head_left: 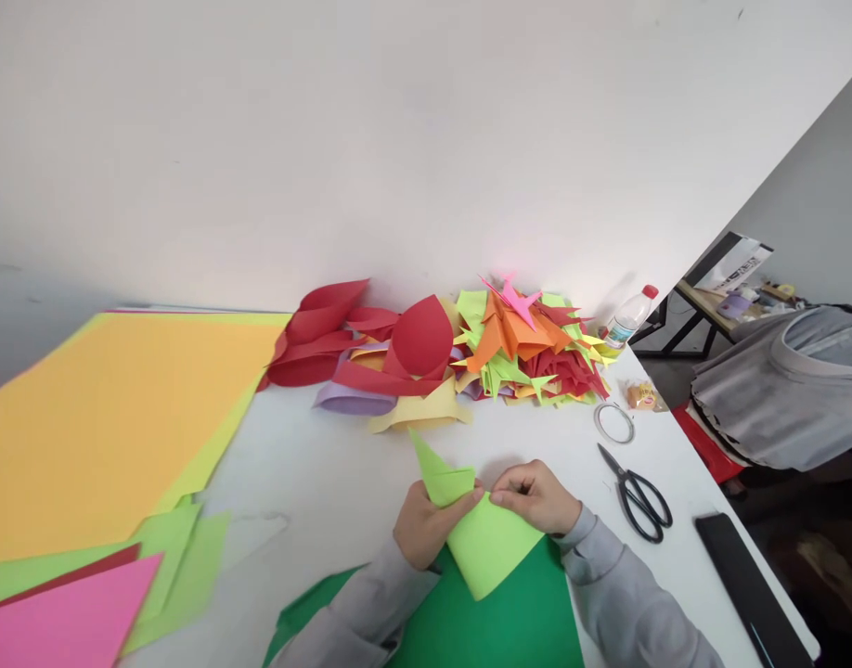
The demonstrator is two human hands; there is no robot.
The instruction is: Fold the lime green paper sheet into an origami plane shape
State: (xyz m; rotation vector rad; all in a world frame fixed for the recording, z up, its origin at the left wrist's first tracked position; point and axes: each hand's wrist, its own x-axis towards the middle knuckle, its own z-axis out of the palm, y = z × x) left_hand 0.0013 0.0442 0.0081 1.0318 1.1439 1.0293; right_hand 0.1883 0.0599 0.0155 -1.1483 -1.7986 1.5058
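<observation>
A light green sheet of paper, partly folded, is held up between both hands. My left hand grips it at the left, thumb on top, where a folded flap rises to a point. At the upper edge my right hand pinches the paper with thumb and fingertips close to the left thumb. Beneath the hands lies dark green paper at the table's front. The undersides of both hands' grips are hidden.
Sheets of orange paper and pink paper cover the left. Red paper shapes and folded paper pieces line the wall. Scissors, a tape roll, a bottle and a black case are at right.
</observation>
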